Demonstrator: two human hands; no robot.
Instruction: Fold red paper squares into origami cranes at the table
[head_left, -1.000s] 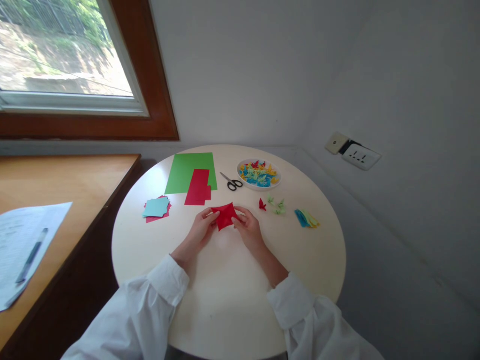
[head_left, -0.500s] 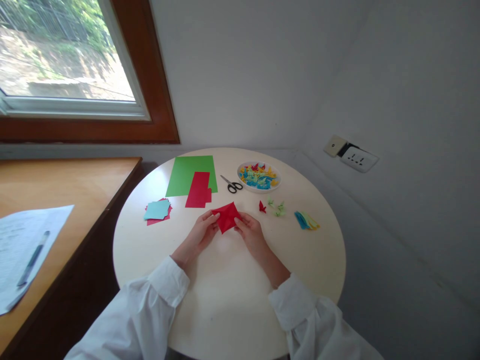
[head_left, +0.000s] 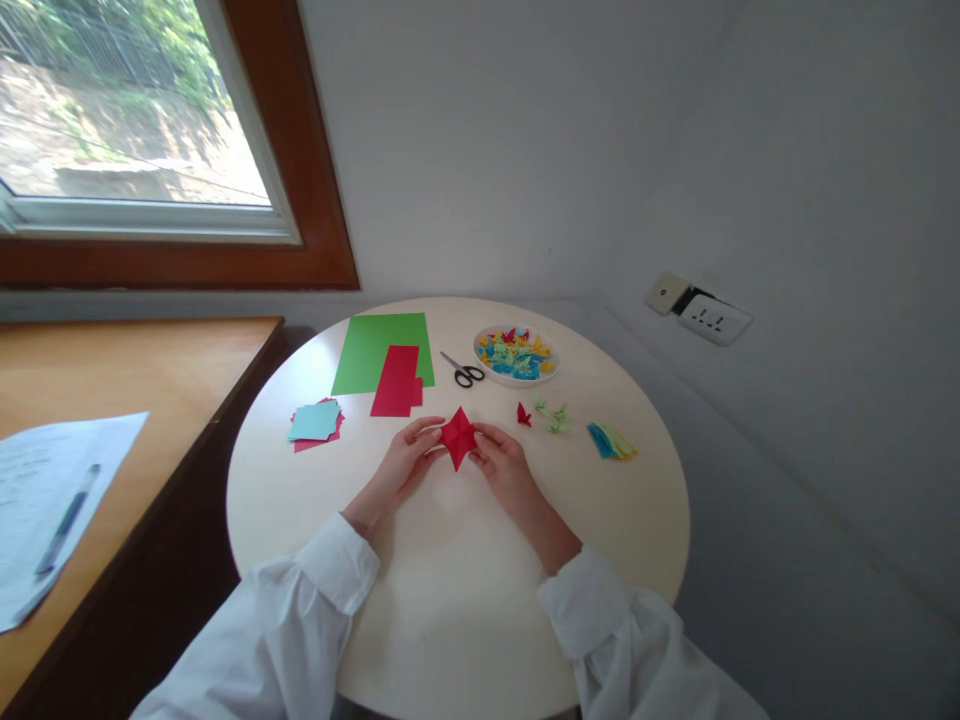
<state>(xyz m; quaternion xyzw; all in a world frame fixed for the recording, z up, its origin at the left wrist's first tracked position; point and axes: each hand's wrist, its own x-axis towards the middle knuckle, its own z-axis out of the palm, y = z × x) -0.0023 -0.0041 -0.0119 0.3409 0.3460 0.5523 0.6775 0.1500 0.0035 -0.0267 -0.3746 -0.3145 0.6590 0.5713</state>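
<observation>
A creased red origami paper (head_left: 458,438) is held up over the middle of the round table, its outline now a narrow four-pointed star. My left hand (head_left: 409,460) pinches its left point between thumb and fingers. At the opposite point, my right hand (head_left: 501,462) grips it the same way. Just right of my right hand lie a small red folded paper figure (head_left: 523,414) and a few light green folded figures (head_left: 558,420). Beyond the held paper are red paper strips (head_left: 395,382), partly on a green sheet (head_left: 375,350).
Black-handled scissors (head_left: 465,372) lie beside a white dish (head_left: 556,372) full of colourful folded figures. Square papers (head_left: 314,421) are stacked at left; blue and yellow folded papers (head_left: 611,441) lie at right. A wooden desk (head_left: 202,370) stands left of the round table (head_left: 457,620).
The red paper has gone from a wider, flatter diamond to a narrower star, its side points drawn inward. My hands have shifted slightly and still hold both sides.
</observation>
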